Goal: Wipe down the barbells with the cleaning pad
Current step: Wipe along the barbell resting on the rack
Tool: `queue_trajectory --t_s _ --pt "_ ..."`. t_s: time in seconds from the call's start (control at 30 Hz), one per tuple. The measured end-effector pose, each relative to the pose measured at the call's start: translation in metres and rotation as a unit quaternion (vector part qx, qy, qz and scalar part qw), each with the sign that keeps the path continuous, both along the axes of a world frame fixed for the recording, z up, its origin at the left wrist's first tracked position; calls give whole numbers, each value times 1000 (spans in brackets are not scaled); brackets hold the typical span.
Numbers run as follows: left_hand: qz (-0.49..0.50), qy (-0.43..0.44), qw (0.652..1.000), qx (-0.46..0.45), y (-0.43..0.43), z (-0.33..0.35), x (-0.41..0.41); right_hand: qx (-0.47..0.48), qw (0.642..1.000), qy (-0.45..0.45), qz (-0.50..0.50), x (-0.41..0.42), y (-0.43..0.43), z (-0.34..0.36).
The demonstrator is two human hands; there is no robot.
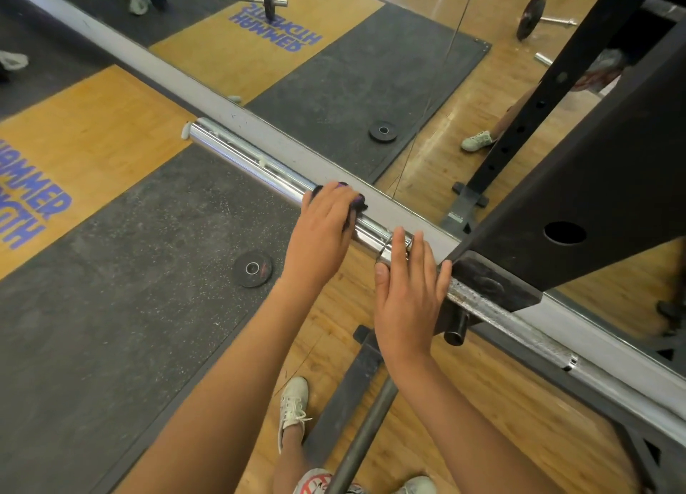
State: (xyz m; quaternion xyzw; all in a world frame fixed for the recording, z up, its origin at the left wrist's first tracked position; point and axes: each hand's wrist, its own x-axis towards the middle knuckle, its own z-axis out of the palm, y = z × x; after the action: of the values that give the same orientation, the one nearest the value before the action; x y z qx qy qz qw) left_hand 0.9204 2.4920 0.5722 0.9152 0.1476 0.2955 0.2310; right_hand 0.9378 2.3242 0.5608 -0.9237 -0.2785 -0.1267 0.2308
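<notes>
This is a gym's weight room: a chrome barbell (260,166) sits on a black steel rack (594,181), a small weight plate (252,269) lies on a rubber-and-wood lifting platform (111,129), and a wall mirror (408,66) runs alongside.

The barbell (252,159) lies across the rack (594,204), with the mirror (334,66) just behind it along its whole length. On the barbell's sleeve the left hand (323,230) holds the cleaning pad (354,202) against the bar. Right of it, the right hand (406,293) rests flat on the barbell's collar, just left of the rack. In front of the barbell and below it, a weight plate (252,269) lies on the floor mat (130,270), and a shoe (293,408) stands farther forward.
</notes>
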Motion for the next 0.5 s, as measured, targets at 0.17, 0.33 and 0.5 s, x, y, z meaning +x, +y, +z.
queue_trajectory --t_s 0.17,0.33,0.5 --pt "87 -24 995 -45 -5 0 4 0 1000 1 -3 -1 -1 -3" --pt "-1 -51 998 -26 -33 -23 -8 -7 1000 -5 2 0 -2 -1" --pt "39 -82 995 -37 -25 -24 -1 -14 1000 3 14 1 -6 -1"
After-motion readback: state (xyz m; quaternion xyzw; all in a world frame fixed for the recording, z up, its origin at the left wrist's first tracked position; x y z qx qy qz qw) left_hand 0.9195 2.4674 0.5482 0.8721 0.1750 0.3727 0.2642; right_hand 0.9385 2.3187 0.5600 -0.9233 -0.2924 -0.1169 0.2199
